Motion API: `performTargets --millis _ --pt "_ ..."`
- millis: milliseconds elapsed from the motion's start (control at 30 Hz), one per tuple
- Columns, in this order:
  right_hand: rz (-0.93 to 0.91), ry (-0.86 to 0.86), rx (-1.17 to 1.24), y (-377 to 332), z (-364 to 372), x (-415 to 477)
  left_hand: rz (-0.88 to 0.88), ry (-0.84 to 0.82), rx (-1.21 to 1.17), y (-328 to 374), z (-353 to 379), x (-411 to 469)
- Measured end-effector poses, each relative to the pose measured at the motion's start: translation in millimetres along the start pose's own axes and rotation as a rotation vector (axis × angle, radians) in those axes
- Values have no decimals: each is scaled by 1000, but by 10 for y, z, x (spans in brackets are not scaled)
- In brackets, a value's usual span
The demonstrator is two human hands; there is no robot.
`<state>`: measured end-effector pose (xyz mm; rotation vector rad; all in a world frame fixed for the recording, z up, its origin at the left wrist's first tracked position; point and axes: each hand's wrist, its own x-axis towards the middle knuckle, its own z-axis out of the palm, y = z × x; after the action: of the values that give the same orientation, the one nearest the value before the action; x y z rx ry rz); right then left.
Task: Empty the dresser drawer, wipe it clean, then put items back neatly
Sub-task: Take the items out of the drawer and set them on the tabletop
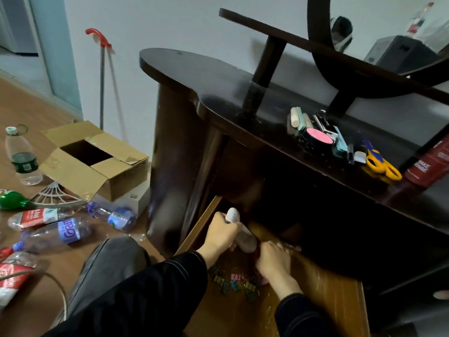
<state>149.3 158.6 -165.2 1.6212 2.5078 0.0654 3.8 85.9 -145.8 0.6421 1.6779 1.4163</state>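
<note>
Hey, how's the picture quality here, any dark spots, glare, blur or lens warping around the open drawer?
In the head view, deep shadow under the dresser top hides the back of the drawer; the left hand and the white bottle it grips look slightly soft; a pale sheen lies on the dresser top, and the wide lens bows its edges.

The far end of the drawer is lost in the dark under the counter. The fingertips of the right hand are hidden behind the white bottle, so whether they hold anything cannot be told. The left hand covers part of the bottle, and its print is too blurred to read. The right edge cuts off the red box.
</note>
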Motion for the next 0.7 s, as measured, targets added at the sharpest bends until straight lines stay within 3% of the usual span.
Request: performTargets --millis 133,267,433,567,700 --pt "35 -4 27 -8 16 71 25 1 82 -72 -14 61" --pt "105 -6 543 91 -152 24 33 18 56 -87 -1 96" --pt "172 151 1047 228 -269 -525 20 -49 119 -57 31 37" --pt "183 146 1204 414 -301 -1054 44 -308 289 35 50 -211" --pt "141 208 1310 675 -655 -1427 -91 -870 155 267 -21 -615"
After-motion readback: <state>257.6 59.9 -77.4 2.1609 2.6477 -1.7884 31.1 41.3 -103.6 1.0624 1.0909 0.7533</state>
